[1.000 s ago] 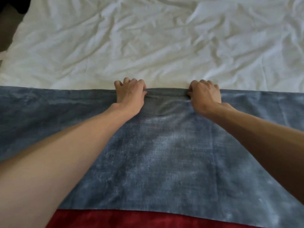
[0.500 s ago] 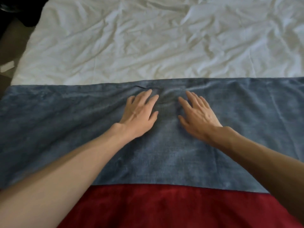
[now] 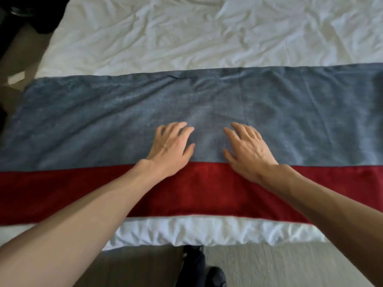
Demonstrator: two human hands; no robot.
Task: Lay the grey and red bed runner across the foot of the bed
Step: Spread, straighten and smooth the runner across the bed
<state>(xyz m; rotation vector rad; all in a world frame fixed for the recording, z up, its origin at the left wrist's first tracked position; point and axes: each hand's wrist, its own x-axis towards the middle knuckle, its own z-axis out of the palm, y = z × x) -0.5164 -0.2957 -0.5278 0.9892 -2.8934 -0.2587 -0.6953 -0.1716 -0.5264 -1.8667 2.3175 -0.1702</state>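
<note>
Rests left hand (image 3: 169,150) and right hand (image 3: 247,151) flat, fingers straight and spread, on the grey band of the bed runner (image 3: 103,121), gripping nothing. Shows it stretched across the bed's foot over a wrinkled white sheet (image 3: 165,38), forearms (image 3: 83,214) hiding part of its red band; carpet (image 3: 269,264) and dark shoes (image 3: 199,266) below.

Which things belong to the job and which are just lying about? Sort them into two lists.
Job: runner; bed sheet; left hand; right hand.
Lying about: dark heap, top left; white scrap on the floor; shoe.
</note>
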